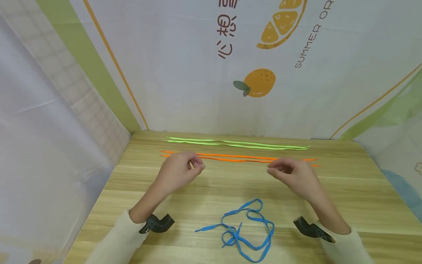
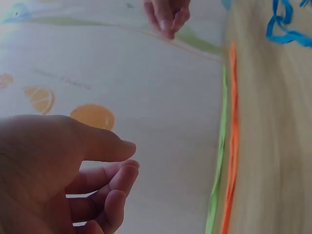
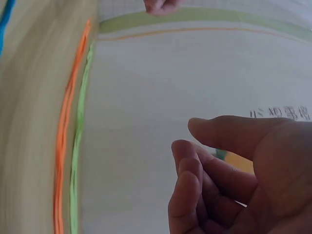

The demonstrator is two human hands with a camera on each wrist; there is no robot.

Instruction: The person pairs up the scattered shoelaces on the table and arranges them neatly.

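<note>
**Empty-Handed Above Bright Laces**

Holds left hand [image 1: 179, 168] and right hand [image 1: 293, 174] well apart above the table [image 1: 204, 198], with fingers loosely curled, thumbs close to fingertips and nothing visible in either narrow grasp. Appears to touch no lace.

Looks to be between placements in a straightening job, with green lace [image 3: 80, 119] and orange lace [image 1: 237, 160] already stretched in double strands along the back edge, green nearer that edge, orange just in front. Seems to leave only blue lace [image 1: 235, 236] undone, looped and tangled toward the front edge, about midway between left and right edges. Would call next, if so, for lowering both hands toward the front edge, pinching a blue tip in each and teasing the loops apart.

Works on pale wood, grained from left edge to right. Faces a white cloth [image 1: 197, 91] beyond the back edge, printed with fruit [image 1: 260, 83] and lettering [image 1: 227, 33], with green bands near both back corners.
</note>
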